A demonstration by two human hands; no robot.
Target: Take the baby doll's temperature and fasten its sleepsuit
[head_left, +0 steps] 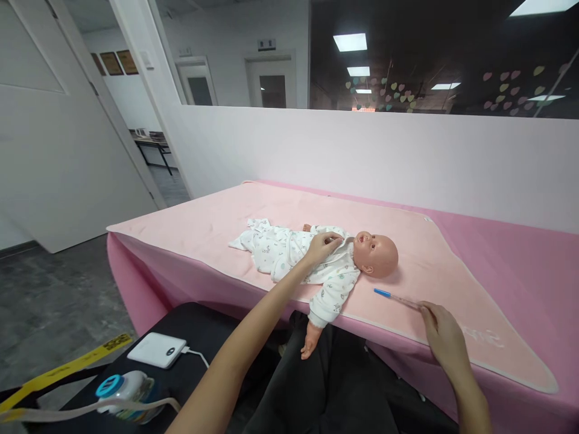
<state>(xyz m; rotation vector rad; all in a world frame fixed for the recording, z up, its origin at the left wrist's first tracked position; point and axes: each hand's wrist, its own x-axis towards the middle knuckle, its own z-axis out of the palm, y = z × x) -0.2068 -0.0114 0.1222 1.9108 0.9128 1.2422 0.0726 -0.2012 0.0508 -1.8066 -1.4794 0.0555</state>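
A baby doll (377,255) lies on its back on a pale pink mat, its head to the right. It wears a white printed outfit (280,248), and one arm hangs over the table's front edge. My left hand (324,246) rests on the doll's chest, fingers bent and closed at the front of the white shirt (340,264). To the right of the doll, my right hand (441,328) pinches the end of a slim, clear stick with a blue cap (382,293), resembling a thermometer. The blue end points left, just below the doll's head.
The mat (217,220) lies over a pink tablecloth (534,271) against a white wall. On a black seat at lower left are a white power bank (156,349) with a cable and a blue-lidded bottle (129,392). A yellow strap (76,364) runs alongside.
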